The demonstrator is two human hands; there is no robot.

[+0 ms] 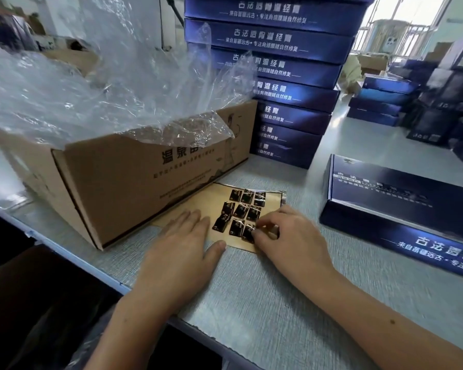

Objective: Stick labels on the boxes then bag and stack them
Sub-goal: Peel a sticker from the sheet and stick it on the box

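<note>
Head view:
- A tan label sheet (198, 202) lies flat on the grey table (251, 303), just in front of an open cardboard carton (134, 182).
- Small dark glossy labels (241, 209) sit in rows on the right half of the sheet. Some of them have curled, lifted edges.
- The left hand (182, 249) lies palm down on the sheet's near left part. Its fingers are straight and slightly spread, and the thumb is stretched out toward the right along the sheet's near edge.
- The right hand (292, 236) rests at the sheet's near right corner. Its fingers are curled, and the thumb and fingertips pinch the edge of the corner label (247, 235).
- Crumpled clear plastic film (104, 89) billows out of the carton and spills over its front rim.
- A tall stack of blue boxes (286, 76) stands behind the sheet, against the carton's right end. White lettering runs along the side of each box.
- One single blue box (401, 206) lies flat on the table to the right of the right hand, apart from it.
- More dark boxes (380, 102) are piled further back on the right, blurred.
</note>
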